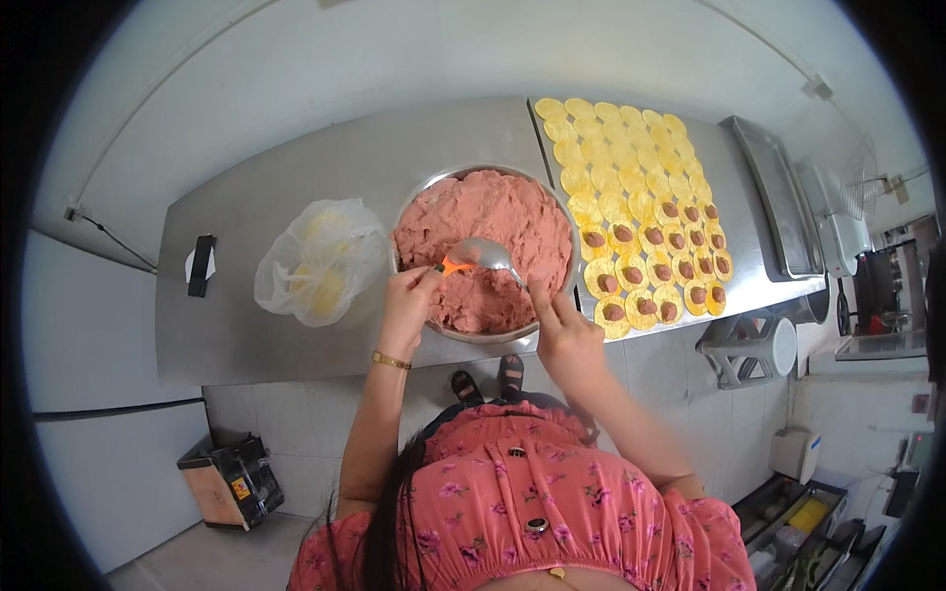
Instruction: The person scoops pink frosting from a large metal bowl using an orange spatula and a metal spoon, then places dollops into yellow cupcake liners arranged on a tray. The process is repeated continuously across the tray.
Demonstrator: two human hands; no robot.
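Observation:
Both hands are over a round metal bowl (396, 258) filled with pink ground meat (483, 212). My right hand (570, 340), at the bowl's near right rim, is closed on the handle of a metal spoon (485, 252). The spoon's rounded end lies over the meat, toward my left hand. My left hand (406, 300) pinches a small orange utensil (455, 264) that meets the spoon's bowl. Its exact kind is hidden by the fingers and the spoon. To the right, rows of round yellow wrappers (603, 153) cover the table, and the nearer ones carry small meat portions (631, 276).
A clear plastic bag (320, 261) with yellow contents sits on the steel table (227, 330) left of the bowl. Farther left is a black phone-like object (202, 264). A metal tray (774, 197) lies at the right end. A grey stool (751, 350) stands below.

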